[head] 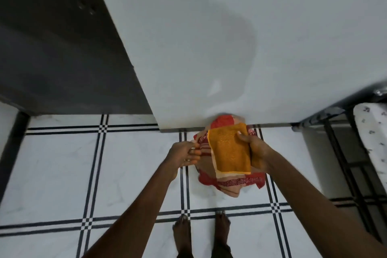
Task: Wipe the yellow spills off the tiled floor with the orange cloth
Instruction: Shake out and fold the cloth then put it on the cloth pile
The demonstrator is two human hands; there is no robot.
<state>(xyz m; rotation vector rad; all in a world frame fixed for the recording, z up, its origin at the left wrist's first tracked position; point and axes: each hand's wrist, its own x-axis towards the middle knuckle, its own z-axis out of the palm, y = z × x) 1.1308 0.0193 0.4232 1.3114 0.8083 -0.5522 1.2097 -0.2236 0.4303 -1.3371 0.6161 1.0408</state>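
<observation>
Clearly the right hand grips the folded orange cloth by its right edge, thumb on top, holding it up in front of the body. The left hand pinches an edge of a red patterned cloth, which hangs behind and below the orange one. Beneath lies the tiled floor, white with dark lines, two bare feet near the bottom. No yellow spills show here. Judging by this, wiping has not begun; next comes freeing the orange cloth, finding the spills, and crouching down.
</observation>
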